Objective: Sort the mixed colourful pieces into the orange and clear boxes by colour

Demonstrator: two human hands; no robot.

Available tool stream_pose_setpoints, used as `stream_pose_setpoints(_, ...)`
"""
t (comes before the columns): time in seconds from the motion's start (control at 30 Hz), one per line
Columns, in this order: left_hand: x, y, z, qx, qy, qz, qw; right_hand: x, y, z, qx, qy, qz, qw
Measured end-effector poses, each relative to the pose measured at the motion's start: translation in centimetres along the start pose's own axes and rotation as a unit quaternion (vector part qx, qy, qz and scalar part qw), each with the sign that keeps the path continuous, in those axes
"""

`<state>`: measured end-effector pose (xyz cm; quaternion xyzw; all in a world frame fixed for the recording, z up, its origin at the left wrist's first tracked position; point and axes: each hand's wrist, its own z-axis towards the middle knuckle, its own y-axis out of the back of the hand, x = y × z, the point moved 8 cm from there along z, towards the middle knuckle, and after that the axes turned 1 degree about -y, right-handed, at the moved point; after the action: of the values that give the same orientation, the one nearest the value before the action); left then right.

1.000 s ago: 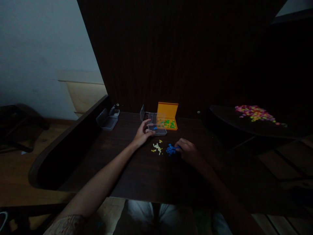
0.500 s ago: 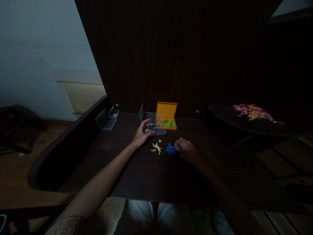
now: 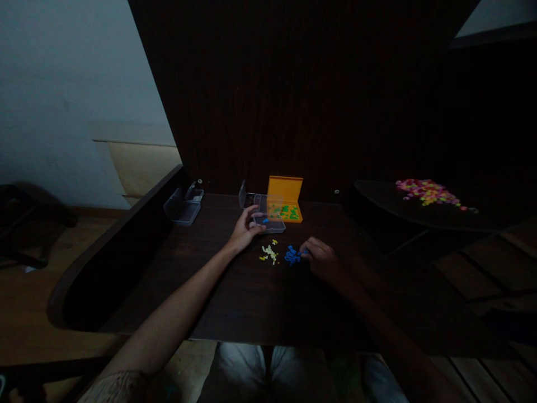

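Note:
My left hand [image 3: 244, 230] grips the left side of a clear plastic box [image 3: 274, 229] whose lid stands up at the back. A few blue pieces [image 3: 265, 220] lie inside that box. My right hand [image 3: 319, 254] has its fingertips pinched together at the right edge of a pile of small blue pieces [image 3: 291, 256]; a bit of blue shows at the fingertips. Left of that pile lie scattered pale yellow pieces [image 3: 269, 253]. Behind the clear box, an open orange box [image 3: 288, 188] contains green pieces [image 3: 289, 211].
Open clear boxes [image 3: 184, 214] stand by the desk's left side panel [image 3: 121, 240]. Another upright clear lid [image 3: 242, 193] is near the back board. On a raised shelf [image 3: 377, 196] at the right sits a heap of pink and yellow pieces [image 3: 432, 192]. The room is dim.
The view has shifted very slightly. Both hands stay where they were, the left at the clear box and the right at the blue pile.

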<state>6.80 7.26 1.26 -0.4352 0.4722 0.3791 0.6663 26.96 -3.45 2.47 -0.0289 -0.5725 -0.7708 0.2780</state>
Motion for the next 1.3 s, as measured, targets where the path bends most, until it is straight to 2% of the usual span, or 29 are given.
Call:
stream_pose_setpoints(0.23,-0.1,-0.1,0.1,0.001,-0.001,-0.006,1.0,-1.2,0.7,0.3,0.01,-0.062,0.06,0.996)
stream_pose_setpoints(0.37,0.0,-0.1,0.1,0.005,-0.002,-0.002,1.0,-1.5,1.6,1.0,-0.009,-0.091,0.09,0.992)
stream_pose_setpoints(0.47,0.0,-0.1,0.1,0.009,-0.008,0.003,1.0,-1.2,2.2,2.4,-0.034,-0.103,0.121,0.987)
stream_pose_setpoints(0.6,-0.3,-0.4,-0.1,0.024,-0.02,0.0,1.0,0.7,3.1,5.6,-0.055,-0.077,0.127,0.987)
stream_pose_setpoints(0.8,-0.3,-0.6,-0.1,0.035,-0.016,-0.006,0.999,4.1,2.3,10.9,0.019,-0.008,0.007,1.0)
stream_pose_setpoints(1.0,-0.3,-0.8,-0.2,0.035,-0.008,-0.007,0.999,4.8,0.4,12.7,0.093,0.012,-0.117,0.989)
stream_pose_setpoints(1.13,-0.2,-0.8,-0.1,0.04,-0.008,-0.001,0.999,4.2,-0.2,13.0,0.136,-0.007,-0.116,0.984)
stream_pose_setpoints(1.3,-0.2,-0.7,-0.1,0.029,-0.009,-0.008,1.0,3.6,-0.1,13.3,0.171,-0.018,-0.035,0.984)
